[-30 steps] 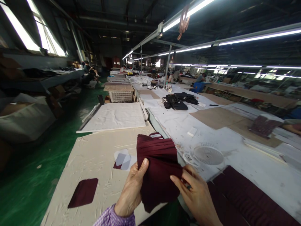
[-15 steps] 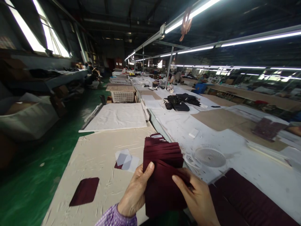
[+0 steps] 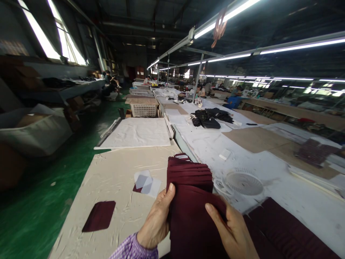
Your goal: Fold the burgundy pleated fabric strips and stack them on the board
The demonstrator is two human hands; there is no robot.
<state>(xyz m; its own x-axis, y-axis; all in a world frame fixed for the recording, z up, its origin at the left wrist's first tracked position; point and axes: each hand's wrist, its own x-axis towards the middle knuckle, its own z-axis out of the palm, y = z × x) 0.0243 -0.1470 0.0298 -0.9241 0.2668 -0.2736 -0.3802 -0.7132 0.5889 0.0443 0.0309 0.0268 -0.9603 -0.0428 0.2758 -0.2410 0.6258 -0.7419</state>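
Both hands (image 3: 156, 219) clasp a maroon fabric stack (image 3: 195, 216), pale pieces (image 3: 148, 185) lying left, a white fan (image 3: 244, 182) right.

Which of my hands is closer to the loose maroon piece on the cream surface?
Left. Your left hand is to the right of the loose maroon piece, not touching it; your right hand is farther right, at the right side of the maroon stack.

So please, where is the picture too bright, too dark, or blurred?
In the head view, the window and nearest tube light glare white; in the head view, the ceiling is dark; in the head view, the far-right bundle looks smeared, while the held maroon cloth shows clear folds.
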